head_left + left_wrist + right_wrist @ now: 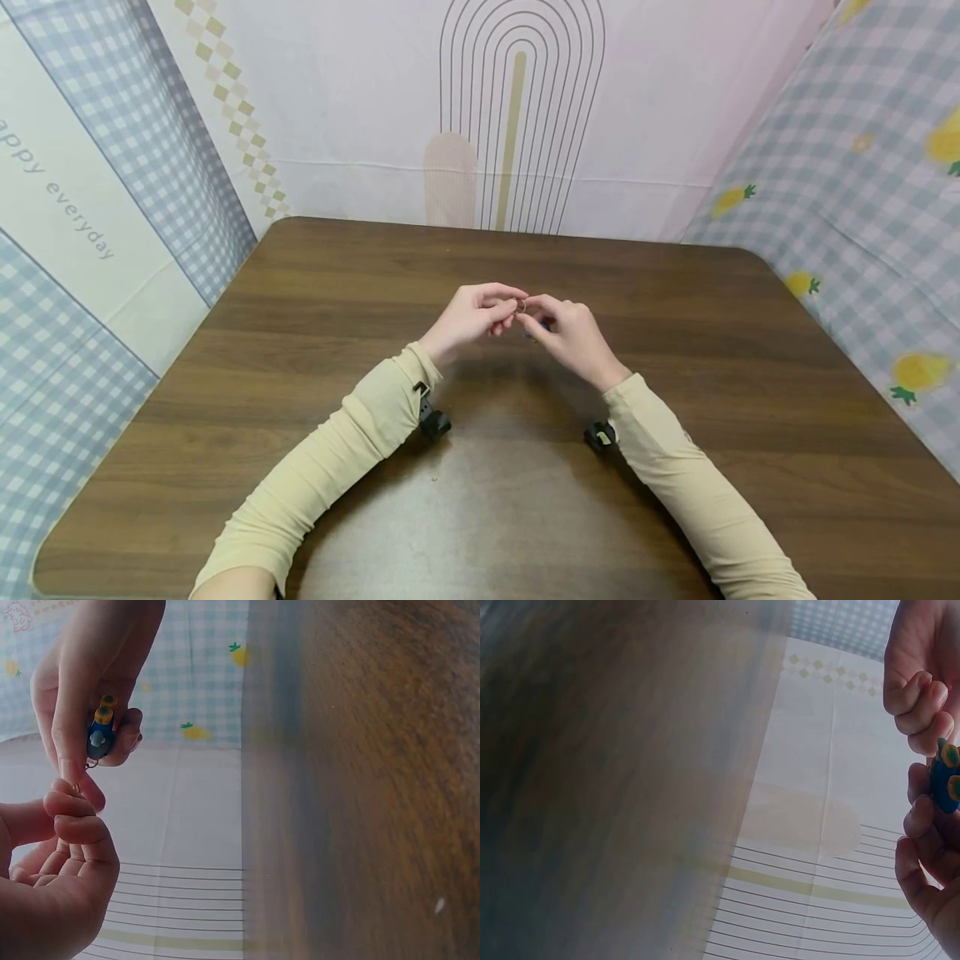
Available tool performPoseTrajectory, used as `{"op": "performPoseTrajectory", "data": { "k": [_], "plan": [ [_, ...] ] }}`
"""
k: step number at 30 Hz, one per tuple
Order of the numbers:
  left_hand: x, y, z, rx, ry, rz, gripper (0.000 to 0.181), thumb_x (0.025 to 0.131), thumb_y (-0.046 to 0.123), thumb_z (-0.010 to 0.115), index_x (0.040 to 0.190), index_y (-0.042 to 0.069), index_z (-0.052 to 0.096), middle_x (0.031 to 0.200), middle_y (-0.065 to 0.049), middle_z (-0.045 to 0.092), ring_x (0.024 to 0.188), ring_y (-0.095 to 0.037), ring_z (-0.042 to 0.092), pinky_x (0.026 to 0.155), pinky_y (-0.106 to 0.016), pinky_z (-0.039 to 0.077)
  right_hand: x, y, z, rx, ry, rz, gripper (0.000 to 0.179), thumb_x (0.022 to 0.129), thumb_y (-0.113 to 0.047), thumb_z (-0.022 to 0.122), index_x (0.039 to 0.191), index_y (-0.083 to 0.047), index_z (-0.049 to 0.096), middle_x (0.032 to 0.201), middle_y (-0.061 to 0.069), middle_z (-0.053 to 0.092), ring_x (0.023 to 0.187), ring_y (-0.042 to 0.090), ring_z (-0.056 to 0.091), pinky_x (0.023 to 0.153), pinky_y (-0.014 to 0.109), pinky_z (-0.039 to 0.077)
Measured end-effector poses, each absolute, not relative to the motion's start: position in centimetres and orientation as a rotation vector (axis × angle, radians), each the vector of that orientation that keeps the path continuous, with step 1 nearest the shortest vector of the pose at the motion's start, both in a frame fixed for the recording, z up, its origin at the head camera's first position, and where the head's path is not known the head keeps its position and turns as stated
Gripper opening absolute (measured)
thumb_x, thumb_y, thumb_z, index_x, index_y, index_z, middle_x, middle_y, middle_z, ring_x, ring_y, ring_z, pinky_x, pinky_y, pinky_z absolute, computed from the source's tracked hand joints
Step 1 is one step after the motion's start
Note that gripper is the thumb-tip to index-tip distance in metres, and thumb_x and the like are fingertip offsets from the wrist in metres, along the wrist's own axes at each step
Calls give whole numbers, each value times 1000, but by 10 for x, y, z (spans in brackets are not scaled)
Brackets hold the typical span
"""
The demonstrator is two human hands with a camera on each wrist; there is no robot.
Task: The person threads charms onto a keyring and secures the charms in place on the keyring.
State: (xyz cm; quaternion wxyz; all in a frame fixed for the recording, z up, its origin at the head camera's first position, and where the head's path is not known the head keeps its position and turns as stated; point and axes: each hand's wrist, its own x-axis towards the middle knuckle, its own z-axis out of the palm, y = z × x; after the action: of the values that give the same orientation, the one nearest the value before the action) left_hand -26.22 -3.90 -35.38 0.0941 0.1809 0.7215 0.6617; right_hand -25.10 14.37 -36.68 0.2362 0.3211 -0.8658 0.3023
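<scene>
Both hands meet above the middle of the table. A small metal key ring (pixel 521 307) is between their fingertips. My left hand (pixel 472 317) pinches the ring between thumb and index finger, its other fingers curled. From the other side, my right hand (pixel 572 335) pinches the ring with thumb and forefinger. A blue figure charm with yellow-orange round parts (pixel 100 735) hangs from the ring by a small link, against the curled fingers of the right hand. In the right wrist view the charm (pixel 945 784) is cut off by the frame's edge. Fingertips hide part of the ring.
The brown wooden table (pixel 300 367) spreads beneath both arms. A white patterned cloth (pixel 360 108) hangs behind it, with checked cloths at left and right. Black wrist cameras are strapped over both sleeves (pixel 360 433).
</scene>
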Motion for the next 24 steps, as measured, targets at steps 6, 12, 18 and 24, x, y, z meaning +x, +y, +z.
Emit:
{"op": "performPoseTrajectory", "data": {
  "k": [6, 12, 18, 24],
  "plan": [
    [-261, -37, -355, 491, 2109, 2000, 26, 99, 8, 53, 121, -3, 58, 65, 3, 59, 56, -7, 52, 55, -20, 44, -251, 144, -366, 863, -2374, 820, 17, 89, -9, 69, 102, 1, 68, 69, 6, 70, 57, 12, 57, 54, 22, 41],
    [-259, -36, -354, 480, 2083, 2044, 20, 97, 8, 56, 114, -3, 56, 65, 2, 62, 57, -9, 55, 56, -22, 48, -250, 144, -364, 859, -2376, 822, 15, 89, -8, 68, 101, 1, 68, 67, 7, 69, 56, 12, 54, 53, 21, 40],
    [-261, -39, -355, 515, 2079, 2039, 19, 97, 7, 55, 113, -4, 58, 65, 1, 63, 55, -9, 54, 53, -20, 46, -248, 142, -362, 867, -2386, 826, 14, 90, -8, 67, 100, 1, 68, 67, 6, 69, 59, 13, 57, 56, 21, 43],
    [-262, -39, -355, 492, 2068, 2032, 21, 97, 7, 56, 115, -5, 59, 65, 2, 63, 55, -8, 55, 54, -19, 46, -248, 143, -362, 863, -2396, 814, 14, 90, -8, 67, 100, 0, 68, 67, 6, 69, 58, 14, 56, 56, 21, 41]
  ]
}}
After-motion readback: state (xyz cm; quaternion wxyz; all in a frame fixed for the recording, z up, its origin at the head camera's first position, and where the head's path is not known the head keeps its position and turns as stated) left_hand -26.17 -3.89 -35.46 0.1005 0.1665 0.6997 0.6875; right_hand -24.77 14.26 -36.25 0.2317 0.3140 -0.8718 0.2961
